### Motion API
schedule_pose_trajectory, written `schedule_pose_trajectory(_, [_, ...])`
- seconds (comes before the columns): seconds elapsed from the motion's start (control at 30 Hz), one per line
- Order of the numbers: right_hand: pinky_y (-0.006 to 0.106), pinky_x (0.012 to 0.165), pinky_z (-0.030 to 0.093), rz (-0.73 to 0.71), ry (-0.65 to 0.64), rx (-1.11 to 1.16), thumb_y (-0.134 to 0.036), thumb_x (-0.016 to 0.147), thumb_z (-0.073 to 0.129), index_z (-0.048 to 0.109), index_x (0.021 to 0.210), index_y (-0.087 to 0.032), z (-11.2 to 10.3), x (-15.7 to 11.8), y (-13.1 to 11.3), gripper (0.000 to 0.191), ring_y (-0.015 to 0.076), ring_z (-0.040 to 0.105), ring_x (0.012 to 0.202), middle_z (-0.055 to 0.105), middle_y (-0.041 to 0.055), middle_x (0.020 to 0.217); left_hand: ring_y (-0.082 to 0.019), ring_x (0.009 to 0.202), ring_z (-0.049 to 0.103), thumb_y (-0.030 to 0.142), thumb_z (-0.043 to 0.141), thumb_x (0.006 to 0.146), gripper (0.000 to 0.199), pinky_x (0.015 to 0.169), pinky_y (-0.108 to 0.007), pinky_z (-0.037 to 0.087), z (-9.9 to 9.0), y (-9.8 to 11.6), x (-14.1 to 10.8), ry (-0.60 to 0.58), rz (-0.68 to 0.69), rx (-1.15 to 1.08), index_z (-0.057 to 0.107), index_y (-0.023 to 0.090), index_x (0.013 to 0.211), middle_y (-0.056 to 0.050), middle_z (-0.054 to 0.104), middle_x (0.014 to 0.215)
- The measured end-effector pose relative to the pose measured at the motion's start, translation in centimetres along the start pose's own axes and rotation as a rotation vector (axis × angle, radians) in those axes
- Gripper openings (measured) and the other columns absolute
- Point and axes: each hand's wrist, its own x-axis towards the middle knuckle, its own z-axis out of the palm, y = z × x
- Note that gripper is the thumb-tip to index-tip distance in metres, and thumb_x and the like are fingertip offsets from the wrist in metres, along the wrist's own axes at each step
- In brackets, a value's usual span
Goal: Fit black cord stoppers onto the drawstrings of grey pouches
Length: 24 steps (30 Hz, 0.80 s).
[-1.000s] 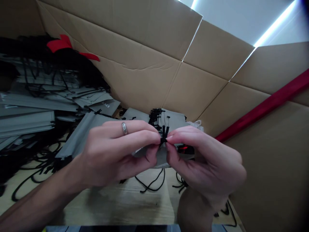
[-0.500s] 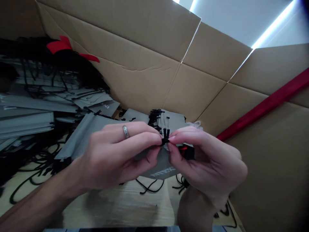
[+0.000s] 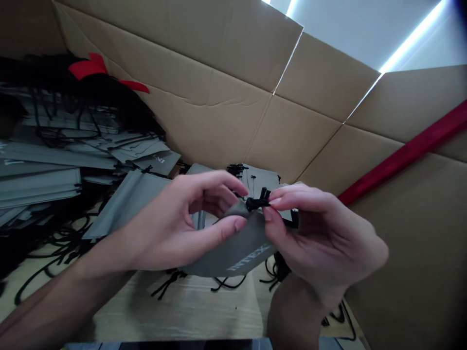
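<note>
A grey drawstring bag (image 3: 233,253) with white INTEX lettering hangs in front of me, its top corner raised. At that corner is a black drawstring cord (image 3: 258,203), bunched or knotted, with short ends sticking up. My right hand (image 3: 321,228) pinches this cord between thumb and fingertips. On the other side, my left hand (image 3: 182,223) has its thumb and fingers spread around the bag's corner; the thumb lies against or just in front of the fabric, I cannot tell which.
Grey bags (image 3: 44,155) with black cords are piled at the left, under black material with a red strip (image 3: 89,68). More bags (image 3: 264,175) lie behind my hands. Cardboard walls (image 3: 219,97) enclose the pale tabletop (image 3: 182,316). A dark red band (image 3: 408,150) slants across the right.
My left hand has let go of the cord and spread its fingers, moving slightly left. My right hand has shifted a little right with the cord, and more of the bag shows.
</note>
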Motion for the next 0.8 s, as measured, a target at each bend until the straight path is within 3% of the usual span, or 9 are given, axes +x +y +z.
schedule_pose_trajectory(0.03, [0.036,0.080,0.069,0.009,-0.007,0.002,-0.003,0.093,0.082,0.079,0.104,-0.031,-0.1,-0.1,0.1,0.030,0.0193,0.080,0.086,0.083,-0.0022,0.094,-0.013,0.079,0.077,0.026,0.077,0.103,0.012,0.067,-0.018,0.065,0.0,0.1,0.0,-0.065,-0.071,-0.023,0.081,0.017,0.110,-0.002,0.082,0.093])
schedule_pose_trajectory(0.1, [0.036,0.082,0.068,0.038,-0.031,0.030,-0.004,0.094,0.083,0.079,0.103,-0.030,-0.2,-0.2,0.2,0.028,0.0190,0.080,0.088,0.083,-0.0024,0.095,-0.010,0.066,0.062,0.032,0.067,0.109,0.026,0.053,-0.017,0.051,-0.1,0.3,0.1,-0.136,-0.141,-0.021,0.080,0.015,0.094,0.000,0.071,0.077])
schedule_pose_trajectory(0.2, [0.035,0.079,0.067,0.175,-0.037,0.124,-0.009,0.096,0.086,0.081,0.107,-0.030,-0.6,-0.3,0.1,0.024,0.0193,0.078,0.089,0.082,-0.0008,0.099,-0.009,0.062,0.045,0.032,0.065,0.109,0.035,0.049,-0.019,0.037,-0.2,0.4,0.0,-0.110,-0.150,0.046,0.072,0.016,0.079,0.003,0.053,0.068])
schedule_pose_trajectory(0.33, [0.033,0.084,0.070,0.352,-0.151,0.325,-0.013,0.087,0.098,0.078,0.136,-0.033,-1.2,-0.2,0.2,0.057,0.0202,0.078,0.100,0.080,0.0011,0.119,-0.009,0.061,0.042,0.029,0.063,0.109,0.038,0.049,-0.021,0.032,-0.3,0.4,-0.2,-0.129,-0.103,0.147,0.068,0.016,0.074,0.004,0.049,0.066])
schedule_pose_trajectory(0.4, [0.031,0.083,0.069,0.363,-0.274,0.356,-0.012,0.083,0.101,0.078,0.142,-0.032,-1.4,0.0,0.5,0.066,0.0204,0.078,0.103,0.081,0.0009,0.118,-0.008,0.059,0.043,0.027,0.060,0.110,0.036,0.049,-0.022,0.032,-0.3,0.3,-0.4,-0.150,-0.057,0.195,0.072,0.016,0.077,0.004,0.052,0.065])
schedule_pose_trajectory(0.43, [0.029,0.081,0.068,0.348,-0.325,0.353,-0.012,0.084,0.101,0.081,0.139,-0.031,-1.3,0.2,0.6,0.062,0.0199,0.078,0.101,0.083,0.0008,0.114,-0.008,0.058,0.044,0.026,0.060,0.110,0.036,0.049,-0.023,0.032,-0.2,0.2,-0.4,-0.155,-0.036,0.211,0.073,0.016,0.078,0.004,0.053,0.064])
schedule_pose_trajectory(0.57, [0.026,0.073,0.064,0.255,-0.392,0.341,-0.014,0.092,0.096,0.087,0.111,-0.023,-1.0,0.6,1.2,0.023,0.0159,0.078,0.087,0.086,0.0013,0.100,-0.008,0.054,0.049,0.025,0.062,0.111,0.039,0.049,-0.022,0.034,0.1,0.0,-0.6,-0.146,0.023,0.258,0.072,0.017,0.074,0.003,0.061,0.061])
schedule_pose_trajectory(0.63, [0.025,0.071,0.063,0.262,-0.395,0.350,-0.015,0.094,0.094,0.087,0.104,-0.022,-1.0,0.7,1.3,0.015,0.0143,0.077,0.081,0.086,0.0012,0.095,-0.008,0.054,0.054,0.023,0.062,0.111,0.038,0.049,-0.022,0.036,0.1,-0.1,-0.7,-0.132,0.067,0.283,0.071,0.018,0.074,0.002,0.068,0.064])
schedule_pose_trajectory(0.8, [0.020,0.070,0.064,0.297,-0.464,0.430,-0.007,0.089,0.095,0.088,0.102,-0.020,-1.7,0.6,2.0,0.020,0.0112,0.076,0.075,0.085,0.0005,0.092,-0.012,0.061,0.066,0.021,0.065,0.109,0.026,0.055,-0.021,0.047,-0.6,-0.1,-1.4,-0.122,0.137,0.363,0.081,0.023,0.089,0.000,0.076,0.073])
